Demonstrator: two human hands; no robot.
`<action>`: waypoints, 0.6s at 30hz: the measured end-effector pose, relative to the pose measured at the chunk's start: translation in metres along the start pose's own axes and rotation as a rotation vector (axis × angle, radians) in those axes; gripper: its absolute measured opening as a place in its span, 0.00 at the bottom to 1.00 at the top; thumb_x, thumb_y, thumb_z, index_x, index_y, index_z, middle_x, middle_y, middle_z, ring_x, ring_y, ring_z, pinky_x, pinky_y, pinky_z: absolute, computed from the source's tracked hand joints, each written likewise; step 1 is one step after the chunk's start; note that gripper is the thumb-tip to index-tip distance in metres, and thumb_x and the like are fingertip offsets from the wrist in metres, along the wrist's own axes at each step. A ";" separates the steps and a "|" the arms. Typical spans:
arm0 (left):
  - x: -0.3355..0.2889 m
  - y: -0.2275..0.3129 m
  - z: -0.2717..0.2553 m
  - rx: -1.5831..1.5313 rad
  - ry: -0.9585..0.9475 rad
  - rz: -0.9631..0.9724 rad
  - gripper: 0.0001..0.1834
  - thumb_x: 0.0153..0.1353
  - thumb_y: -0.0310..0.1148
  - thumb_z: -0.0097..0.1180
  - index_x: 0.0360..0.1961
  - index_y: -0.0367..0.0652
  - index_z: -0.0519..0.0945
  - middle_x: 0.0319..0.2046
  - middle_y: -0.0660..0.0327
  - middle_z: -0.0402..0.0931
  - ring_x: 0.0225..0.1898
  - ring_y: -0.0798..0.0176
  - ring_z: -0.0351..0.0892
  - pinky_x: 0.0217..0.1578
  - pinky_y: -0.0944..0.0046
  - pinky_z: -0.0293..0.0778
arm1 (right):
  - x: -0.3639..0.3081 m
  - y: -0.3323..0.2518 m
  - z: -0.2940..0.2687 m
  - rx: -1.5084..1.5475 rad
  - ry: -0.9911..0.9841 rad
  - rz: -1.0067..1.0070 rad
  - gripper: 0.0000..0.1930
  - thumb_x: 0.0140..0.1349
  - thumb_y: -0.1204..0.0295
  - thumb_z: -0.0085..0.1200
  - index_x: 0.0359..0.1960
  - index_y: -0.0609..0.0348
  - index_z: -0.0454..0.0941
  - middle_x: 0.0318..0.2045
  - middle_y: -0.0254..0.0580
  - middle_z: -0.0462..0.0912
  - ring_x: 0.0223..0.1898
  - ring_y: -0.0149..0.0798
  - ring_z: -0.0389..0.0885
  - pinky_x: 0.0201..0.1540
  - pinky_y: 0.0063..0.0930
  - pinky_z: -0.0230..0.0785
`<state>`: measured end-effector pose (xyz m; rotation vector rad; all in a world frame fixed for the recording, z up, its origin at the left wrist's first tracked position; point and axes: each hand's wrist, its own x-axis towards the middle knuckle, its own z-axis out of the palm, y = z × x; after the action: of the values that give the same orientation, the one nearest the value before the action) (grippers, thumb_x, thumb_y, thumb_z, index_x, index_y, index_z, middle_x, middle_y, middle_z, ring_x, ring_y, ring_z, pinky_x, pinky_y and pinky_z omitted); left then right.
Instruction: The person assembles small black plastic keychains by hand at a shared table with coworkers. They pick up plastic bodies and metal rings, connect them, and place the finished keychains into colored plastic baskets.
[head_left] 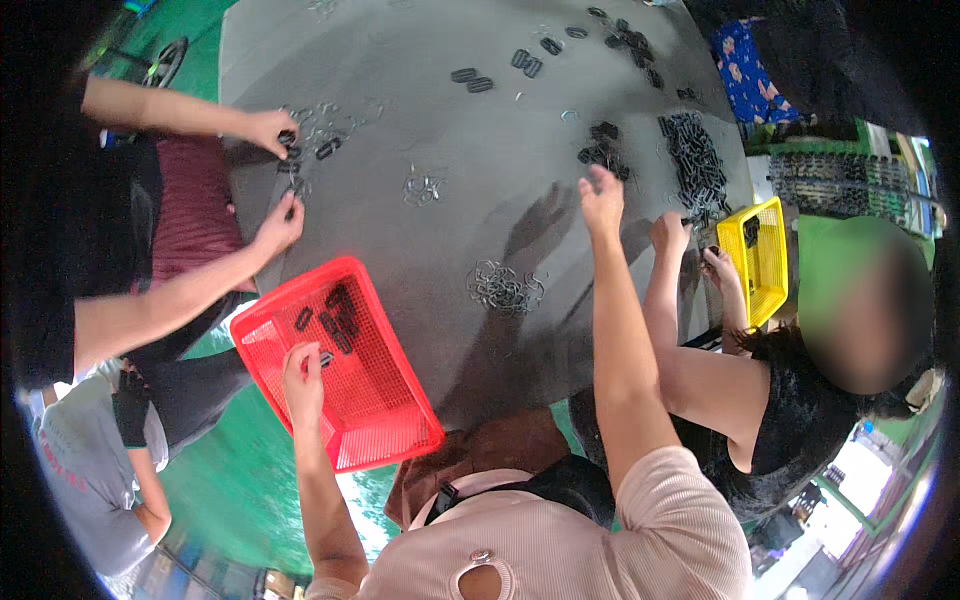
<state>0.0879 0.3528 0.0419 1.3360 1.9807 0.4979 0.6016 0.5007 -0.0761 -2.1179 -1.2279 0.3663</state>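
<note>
Over the red basket (340, 400) my left hand (303, 385) pinches a small black buckle (326, 358), light, stiff and best held by its edges, while my right hand (601, 197) reaches spread and empty toward buckles (603, 150) across the grey tabletop (450, 220).

We sit in a workshop: a grey worktable (480, 230) strewn with black buckles (695, 160), sorting baskets (340, 360), co-workers alongside.

red plastic mesh basket (385, 400), seemingly matt grey table (420, 240)
</note>
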 end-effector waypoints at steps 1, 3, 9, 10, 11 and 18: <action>-0.004 0.011 0.002 0.184 0.099 0.160 0.10 0.62 0.31 0.48 0.40 0.38 0.76 0.40 0.56 0.76 0.44 0.56 0.74 0.48 0.60 0.69 | 0.007 0.011 -0.004 -0.030 0.079 0.028 0.21 0.53 0.68 0.58 0.48 0.62 0.73 0.45 0.52 0.74 0.49 0.51 0.71 0.52 0.42 0.63; 0.000 0.046 0.005 0.289 0.233 0.308 0.09 0.58 0.23 0.49 0.40 0.38 0.76 0.45 0.52 0.74 0.48 0.51 0.73 0.50 0.56 0.68 | 0.025 0.014 -0.002 -0.119 0.221 0.069 0.22 0.52 0.65 0.59 0.48 0.62 0.73 0.46 0.52 0.74 0.51 0.54 0.68 0.54 0.44 0.61; 0.051 0.161 0.084 -0.046 0.006 0.573 0.11 0.55 0.17 0.46 0.35 0.39 0.79 0.42 0.55 0.75 0.46 0.53 0.75 0.48 0.58 0.70 | 0.048 0.024 0.009 -0.377 0.168 0.217 0.20 0.51 0.65 0.60 0.46 0.58 0.75 0.44 0.48 0.76 0.49 0.53 0.70 0.51 0.44 0.63; 0.057 0.177 0.104 -0.062 -0.063 0.622 0.11 0.54 0.18 0.47 0.36 0.40 0.79 0.42 0.55 0.76 0.46 0.54 0.75 0.48 0.59 0.70 | 0.048 0.021 0.006 -0.358 0.118 0.235 0.19 0.51 0.65 0.60 0.46 0.57 0.76 0.43 0.48 0.76 0.48 0.52 0.71 0.50 0.42 0.64; 0.065 0.182 0.128 -0.092 -0.114 0.651 0.12 0.54 0.19 0.48 0.37 0.41 0.79 0.43 0.56 0.76 0.47 0.53 0.74 0.49 0.58 0.69 | 0.045 0.020 0.004 -0.272 0.072 0.276 0.19 0.51 0.65 0.60 0.45 0.56 0.76 0.43 0.47 0.76 0.47 0.51 0.72 0.49 0.41 0.65; 0.095 0.159 0.257 0.390 -0.389 0.868 0.21 0.61 0.35 0.45 0.57 0.51 0.70 0.63 0.60 0.58 0.67 0.48 0.47 0.63 0.38 0.40 | 0.045 0.017 -0.006 -0.024 0.158 0.206 0.14 0.54 0.69 0.55 0.43 0.52 0.77 0.43 0.49 0.76 0.46 0.51 0.73 0.49 0.39 0.65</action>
<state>0.3543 0.4871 -0.0636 2.3333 1.1406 0.1931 0.6392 0.5305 -0.0792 -2.2546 -0.9322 0.2682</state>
